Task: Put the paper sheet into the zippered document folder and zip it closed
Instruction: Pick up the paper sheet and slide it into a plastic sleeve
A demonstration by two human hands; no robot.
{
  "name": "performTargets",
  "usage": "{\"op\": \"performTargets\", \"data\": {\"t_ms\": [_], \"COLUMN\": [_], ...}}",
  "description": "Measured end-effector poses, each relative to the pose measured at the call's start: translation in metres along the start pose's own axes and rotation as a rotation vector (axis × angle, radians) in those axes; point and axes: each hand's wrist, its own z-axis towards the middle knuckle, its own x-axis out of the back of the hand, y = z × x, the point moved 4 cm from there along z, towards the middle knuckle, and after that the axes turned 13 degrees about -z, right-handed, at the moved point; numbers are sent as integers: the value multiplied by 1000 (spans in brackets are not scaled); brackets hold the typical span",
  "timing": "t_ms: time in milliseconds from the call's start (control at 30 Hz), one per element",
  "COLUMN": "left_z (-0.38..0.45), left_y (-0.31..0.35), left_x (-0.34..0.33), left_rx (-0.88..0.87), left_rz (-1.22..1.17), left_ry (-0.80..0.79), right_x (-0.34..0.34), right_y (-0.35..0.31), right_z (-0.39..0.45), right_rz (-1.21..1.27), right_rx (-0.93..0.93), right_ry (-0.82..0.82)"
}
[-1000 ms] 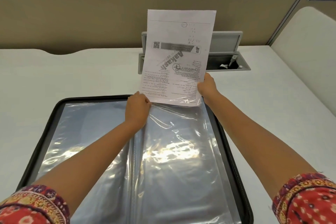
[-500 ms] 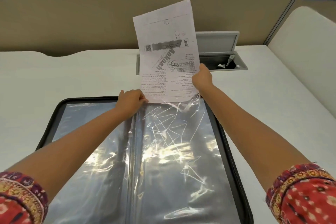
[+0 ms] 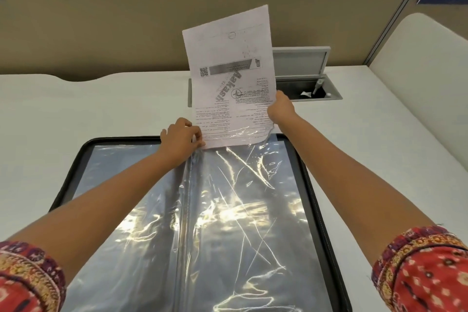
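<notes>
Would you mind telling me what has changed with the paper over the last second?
The paper sheet has tilted, its top leaning right. The right hand shifted up its right edge; the left hand keeps holding the sleeve opening. The document folder stays open, paper barely inserted.

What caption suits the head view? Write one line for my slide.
Right hand feeds the paper sheet into the open folder's clear sleeve, left hand holding its mouth.

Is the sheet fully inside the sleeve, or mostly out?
Mostly out. Only the bottom edge of the sheet sits under the sleeve; the rest stands above the folder, held by both hands.
</notes>
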Motion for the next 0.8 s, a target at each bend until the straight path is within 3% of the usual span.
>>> {"op": "performTargets", "data": {"t_ms": [433,800], "left_z": [-1,4], "left_y": [1,3], "left_x": [-8,-17], "left_rx": [46,58], "left_rz": [-175,-231], "left_ry": [75,65], "right_x": [-15,-25], "right_y": [43,51], "right_z": [-21,-35], "right_rz": [183,-156], "right_rx": [-64,1], "right_ry": [-292,-374]}}
